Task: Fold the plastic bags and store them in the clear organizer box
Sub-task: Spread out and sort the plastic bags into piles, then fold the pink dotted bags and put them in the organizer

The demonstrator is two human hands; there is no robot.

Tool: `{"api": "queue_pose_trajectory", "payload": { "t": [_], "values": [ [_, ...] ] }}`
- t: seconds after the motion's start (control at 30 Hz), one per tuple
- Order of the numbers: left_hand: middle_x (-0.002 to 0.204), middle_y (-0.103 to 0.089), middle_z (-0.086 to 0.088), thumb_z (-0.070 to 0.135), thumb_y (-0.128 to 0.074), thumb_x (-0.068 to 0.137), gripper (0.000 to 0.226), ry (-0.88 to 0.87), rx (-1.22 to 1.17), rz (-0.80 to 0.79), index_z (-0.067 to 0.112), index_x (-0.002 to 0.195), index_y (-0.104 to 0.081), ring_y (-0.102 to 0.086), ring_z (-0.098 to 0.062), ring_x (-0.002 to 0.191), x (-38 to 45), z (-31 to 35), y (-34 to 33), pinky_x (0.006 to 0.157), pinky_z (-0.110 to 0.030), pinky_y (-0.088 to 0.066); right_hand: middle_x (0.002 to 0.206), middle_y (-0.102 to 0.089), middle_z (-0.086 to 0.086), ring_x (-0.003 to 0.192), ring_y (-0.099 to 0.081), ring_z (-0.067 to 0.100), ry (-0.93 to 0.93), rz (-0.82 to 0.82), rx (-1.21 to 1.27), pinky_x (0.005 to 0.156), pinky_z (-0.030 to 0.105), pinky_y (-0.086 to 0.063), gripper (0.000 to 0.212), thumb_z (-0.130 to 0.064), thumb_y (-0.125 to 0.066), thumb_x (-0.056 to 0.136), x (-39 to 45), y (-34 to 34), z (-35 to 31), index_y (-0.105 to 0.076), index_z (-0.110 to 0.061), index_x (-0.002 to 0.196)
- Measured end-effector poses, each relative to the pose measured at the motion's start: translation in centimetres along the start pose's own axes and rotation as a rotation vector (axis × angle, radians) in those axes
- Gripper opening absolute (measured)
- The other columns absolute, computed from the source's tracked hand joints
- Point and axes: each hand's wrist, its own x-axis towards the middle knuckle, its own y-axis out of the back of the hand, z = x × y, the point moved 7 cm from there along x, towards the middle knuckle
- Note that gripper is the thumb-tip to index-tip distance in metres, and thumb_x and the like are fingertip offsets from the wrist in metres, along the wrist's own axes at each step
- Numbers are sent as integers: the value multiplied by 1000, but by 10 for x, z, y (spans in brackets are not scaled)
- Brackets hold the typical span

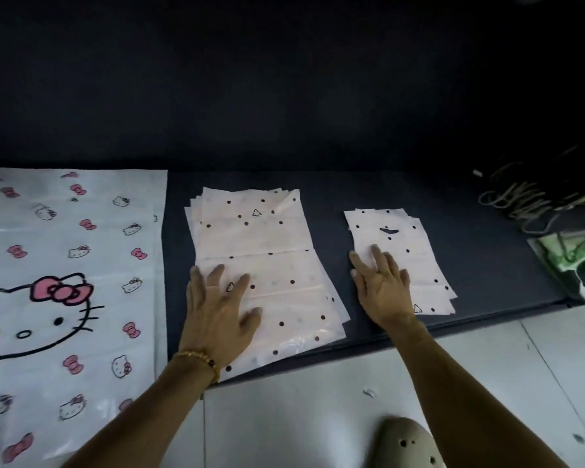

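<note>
Fingers point(213, 275) of the left hand point(217, 319) are straight and spread, pressing flat on the near half of a fanned stack of pale pink dotted plastic bags point(260, 265) that lies on a dark mat point(470, 238). On that wrist sits a beaded bracelet point(200, 361). To the right, the right hand point(384, 288) lies palm down with its fingers straight and slightly apart on a smaller, narrower stack of the same dotted bags point(399, 244), whose top sheet shows a dark cut-out handle near its far end. Both stacks are apart from each other, with bare mat between them. At the far left, touching the mat's edge, a large white bag printed with cartoon cats and pink bows point(68, 271) is spread out flat. Cables point(514, 201) and a green and white object point(574, 265) sit at the right edge. Nearer the camera is a pale tiled floor point(318, 383), and a beige perforated shoe point(407, 440) shows at the bottom. No clear organizer box can be made out.
</note>
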Motion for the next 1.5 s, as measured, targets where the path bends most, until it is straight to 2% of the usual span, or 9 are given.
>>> {"api": "queue_pose_trajectory", "payload": {
  "t": [0.23, 0.47, 0.7, 0.83, 0.93, 1.03, 1.23, 1.4, 1.5],
  "values": [
    [153, -12, -11, 59, -45, 87, 65, -51, -27, 5, 29, 144, -34, 10, -37, 141, 32, 74, -25, 118, -49, -6, 153, -27, 10, 140, -22, 33, -113, 10, 30, 111, 53, -26, 45, -41, -28, 101, 25, 10, 110, -33, -35, 145],
    [147, -24, -21, 55, -42, 89, 61, -172, 19, 16, 24, 140, -36, 6, -34, 138, 66, 173, -54, 117, -49, 4, 150, -32, 10, 136, -29, 32, -93, 18, 49, 108, 49, -33, 42, -35, -33, 101, 40, 13, 149, -38, -32, 143],
    [157, -11, -8, 61, -43, 87, 71, -209, -51, -12, 28, 148, -22, 3, -36, 144, 55, 167, -44, 117, -46, -11, 140, -48, 14, 129, -43, 32, 49, 223, 266, 103, 49, -40, 52, -34, -55, 93, 5, 56, 101, -47, -10, 138],
    [157, -20, 4, 66, -49, 81, 78, -437, 4, -133, 29, 146, -30, -5, -19, 146, 15, 153, -46, 117, -37, -4, 150, -39, 0, 142, -27, 19, 301, -19, 199, 116, 40, -23, 71, -59, -60, 80, -41, 31, 34, -50, -18, 138],
    [146, -41, 8, 57, -53, 86, 53, -481, 37, -100, 32, 133, -52, -23, -13, 140, 2, 149, -47, 112, -29, -12, 142, -50, 2, 134, -40, 24, 333, -16, 187, 110, 40, -32, 43, -39, -64, 86, -68, 17, 24, -64, -18, 124],
    [129, -55, 11, 44, -53, 91, 31, -471, -17, -47, 31, 115, -66, -37, -9, 125, 1, 154, -43, 99, -24, -22, 120, -67, 6, 108, -59, 31, 330, 112, 168, 87, 41, -49, 17, -18, -66, 87, -77, 23, 21, -75, -12, 101],
    [149, -36, 5, 54, -59, 83, 60, -417, -53, -99, 27, 136, -48, -27, -18, 136, 7, 162, -39, 107, -36, -29, 110, -70, 6, 100, -58, 31, 309, 148, 285, 81, 44, -49, 17, -10, -58, 89, -77, 39, 19, -75, -8, 91],
    [112, -65, 0, 22, -46, 96, 25, -439, -53, 5, 26, 109, -67, -55, -20, 103, 17, 181, -22, 90, -31, -38, 99, -71, 3, 96, -57, 27, 205, 195, 352, 83, 41, -47, 19, -24, -59, 91, -79, 48, 19, -69, -12, 103],
    [102, -66, -1, 16, -47, 95, 22, -423, -83, 38, 20, 103, -66, -56, -21, 97, 20, 172, -6, 80, -31, -45, 116, -67, 2, 110, -58, 24, 169, 178, 236, 97, 42, -41, 51, -39, -71, 80, -83, 46, 24, -59, -15, 123]
  ]
}}
